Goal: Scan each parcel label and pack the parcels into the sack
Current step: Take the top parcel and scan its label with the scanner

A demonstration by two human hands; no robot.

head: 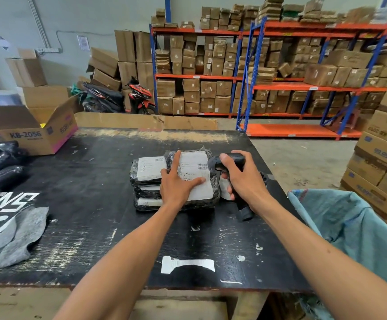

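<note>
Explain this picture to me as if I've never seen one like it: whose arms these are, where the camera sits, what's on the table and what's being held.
There is no machine here. The single picture comes from a wide-angle camera worn on a person's head, looking forward and down, so the two bare arms are the wearer's own.

The left hand lies flat, fingers straight, on the white label of the top parcel in a stack of black-wrapped parcels. The right hand grips a black barcode scanner, its head beside that label.

All this sits on a black worktable. More black parcels, an open cardboard box and a grey cloth lie to the left. The bluish sack hangs open at the table's right edge. Shelves of boxes stand behind.
</note>
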